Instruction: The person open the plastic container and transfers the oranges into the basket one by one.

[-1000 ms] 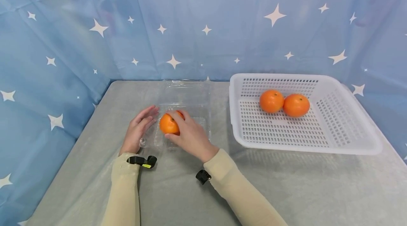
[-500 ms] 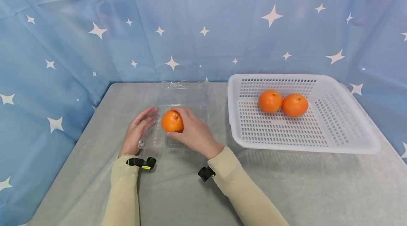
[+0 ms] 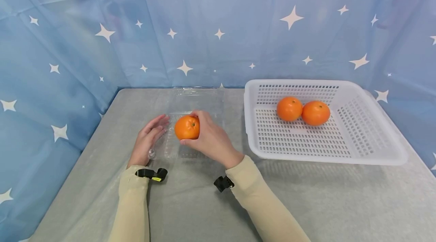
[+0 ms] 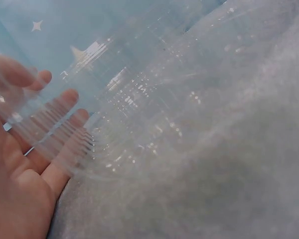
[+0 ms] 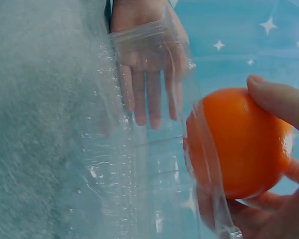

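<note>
My right hand [image 3: 218, 141] grips an orange [image 3: 186, 127] from its right side, thumb toward me and fingers round the far side. The orange is above the base of a clear plastic clamshell box [image 3: 197, 101], whose lid is folded back toward the curtain. In the right wrist view the orange [image 5: 244, 142] shows partly behind the box's clear edge. My left hand [image 3: 146, 141] stands at the box's left wall with fingers extended. Through the clear plastic in the left wrist view, the left fingers [image 4: 65, 144] look straight and slightly spread; firm contact is hard to judge.
To the right stands a white perforated basket [image 3: 327, 156] with two more oranges [image 3: 289, 108] side by side in it. A grey cloth [image 3: 184, 204] covers the table. A blue curtain with white stars [image 3: 218, 52] hangs behind and at the left.
My right hand has moved slightly right and up with the orange, whose stem end has turned more toward the camera. The left hand stays beside the box.
</note>
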The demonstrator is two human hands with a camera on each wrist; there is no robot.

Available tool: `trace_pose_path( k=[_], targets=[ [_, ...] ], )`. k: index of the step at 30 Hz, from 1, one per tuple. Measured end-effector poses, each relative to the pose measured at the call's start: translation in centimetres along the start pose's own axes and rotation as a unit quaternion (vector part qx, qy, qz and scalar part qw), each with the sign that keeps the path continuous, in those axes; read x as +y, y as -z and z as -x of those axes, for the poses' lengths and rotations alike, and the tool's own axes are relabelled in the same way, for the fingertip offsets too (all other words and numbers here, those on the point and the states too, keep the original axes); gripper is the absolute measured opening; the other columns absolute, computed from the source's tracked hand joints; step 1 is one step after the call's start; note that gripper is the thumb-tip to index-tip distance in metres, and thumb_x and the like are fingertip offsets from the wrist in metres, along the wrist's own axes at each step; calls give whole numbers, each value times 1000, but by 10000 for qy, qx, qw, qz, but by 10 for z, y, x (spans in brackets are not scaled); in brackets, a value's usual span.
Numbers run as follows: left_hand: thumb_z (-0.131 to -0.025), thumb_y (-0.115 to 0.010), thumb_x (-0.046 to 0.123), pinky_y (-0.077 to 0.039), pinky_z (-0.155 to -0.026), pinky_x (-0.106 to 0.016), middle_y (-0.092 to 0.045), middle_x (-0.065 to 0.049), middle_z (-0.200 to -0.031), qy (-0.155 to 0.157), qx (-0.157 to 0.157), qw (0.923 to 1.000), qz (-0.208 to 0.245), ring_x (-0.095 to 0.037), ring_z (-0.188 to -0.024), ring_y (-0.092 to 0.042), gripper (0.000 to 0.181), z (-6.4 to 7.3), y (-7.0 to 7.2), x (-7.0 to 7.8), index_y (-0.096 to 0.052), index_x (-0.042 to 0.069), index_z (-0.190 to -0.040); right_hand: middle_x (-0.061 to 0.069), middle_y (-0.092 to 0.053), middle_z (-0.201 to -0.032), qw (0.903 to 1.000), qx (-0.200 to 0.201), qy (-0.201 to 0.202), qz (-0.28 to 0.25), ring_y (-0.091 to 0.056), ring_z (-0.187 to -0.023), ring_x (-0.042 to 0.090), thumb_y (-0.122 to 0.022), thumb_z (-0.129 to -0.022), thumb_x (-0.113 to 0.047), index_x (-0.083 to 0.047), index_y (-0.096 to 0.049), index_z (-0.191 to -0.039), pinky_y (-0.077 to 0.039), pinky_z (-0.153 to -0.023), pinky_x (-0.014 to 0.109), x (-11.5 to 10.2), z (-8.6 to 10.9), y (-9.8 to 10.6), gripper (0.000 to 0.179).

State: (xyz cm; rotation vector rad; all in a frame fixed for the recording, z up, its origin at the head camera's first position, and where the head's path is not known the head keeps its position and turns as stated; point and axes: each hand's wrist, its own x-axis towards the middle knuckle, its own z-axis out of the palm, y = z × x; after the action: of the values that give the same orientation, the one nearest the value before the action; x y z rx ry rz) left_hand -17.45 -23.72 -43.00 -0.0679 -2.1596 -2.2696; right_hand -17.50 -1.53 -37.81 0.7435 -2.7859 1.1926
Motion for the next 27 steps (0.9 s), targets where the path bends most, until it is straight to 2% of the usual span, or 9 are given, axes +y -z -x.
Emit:
trace_pose_path(
  k=[19, 27],
  targets=[
    [-95, -39, 8, -27, -102, -44, -39, -13, -136, -28, 15, 10000, -32, -25, -125, -36, 40, -1, -1, -2, -36, 5, -135, -7, -43, -118, 9997, 16, -207, -122, -51, -86, 8, -72, -64, -52, -19, -34, -125, -47, -66, 29, -3, 1, 8, 78],
    [-95, -39, 7, -26, -102, -45, -39, -14, -136, -68, 19, 10000, -25, -26, -125, -35, 41, -1, -1, -2, -35, 4, -135, -6, -42, -118, 9994, 82, -56, -338, -51, -86, 9, -70, -65, -54, -21, -34, -123, -47, -67, 29, -3, 2, 19, 76]
  ],
)
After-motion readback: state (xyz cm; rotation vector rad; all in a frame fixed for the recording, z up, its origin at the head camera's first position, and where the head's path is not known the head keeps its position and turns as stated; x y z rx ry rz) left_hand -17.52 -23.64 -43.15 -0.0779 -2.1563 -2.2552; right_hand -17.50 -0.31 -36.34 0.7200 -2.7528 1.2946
